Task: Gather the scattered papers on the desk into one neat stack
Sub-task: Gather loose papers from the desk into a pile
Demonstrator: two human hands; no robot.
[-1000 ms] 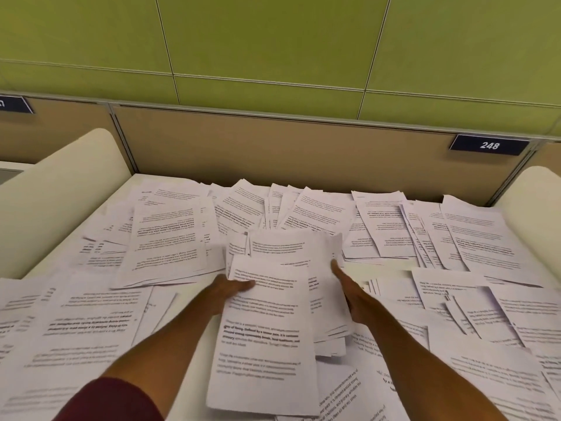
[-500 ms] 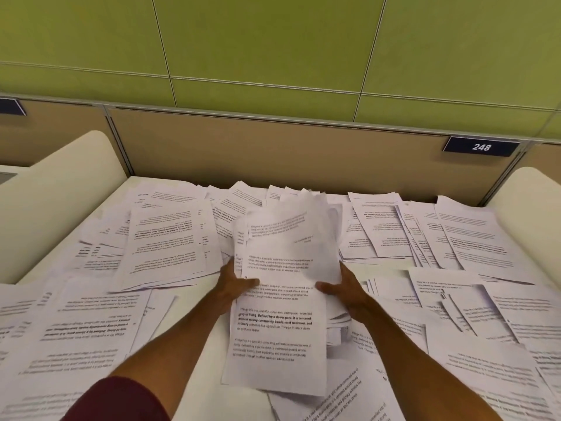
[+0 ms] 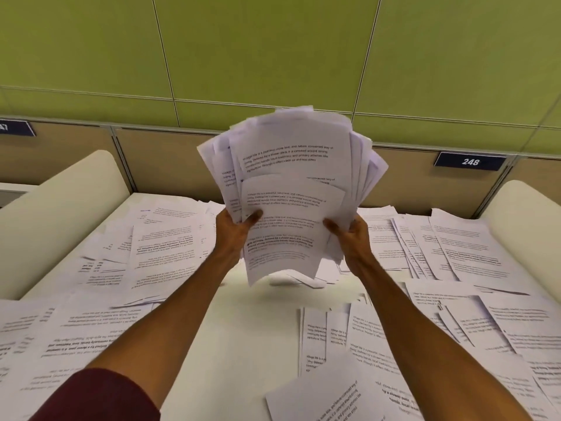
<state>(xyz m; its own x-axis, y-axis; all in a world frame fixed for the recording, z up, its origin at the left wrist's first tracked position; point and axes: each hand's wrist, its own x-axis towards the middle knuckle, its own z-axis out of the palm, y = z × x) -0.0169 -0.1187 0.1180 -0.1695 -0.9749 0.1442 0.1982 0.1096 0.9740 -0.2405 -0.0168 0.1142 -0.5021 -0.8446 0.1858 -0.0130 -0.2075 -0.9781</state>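
— Entry one, hands?
— Left hand (image 3: 239,229) and right hand (image 3: 349,235), arms stretched forward, each gripped a lower side of one ragged sheaf of papers (image 3: 291,165), thumbs on the front sheet.
— Sheaf's location?
— Held upright above the bench (image 3: 243,323); loose sheets (image 3: 164,250) lay scattered around.

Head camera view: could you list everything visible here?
Desk: one, white, bare in the middle.
Bundle of papers: one, white, printed, held up above the desk.
Scattered papers: many, white, across the desk.
Side dividers: two, cream, left and right.
Partition: one, tan, behind the desk.
Wall panels: several, green, above it.
Number plate 248: one, dark blue, partition's right.
Another plate: one, dark blue, far left, cropped.
Sleeve: one, maroon, lower left.
Hands: two; left hand and right hand grip the bundle's sides.
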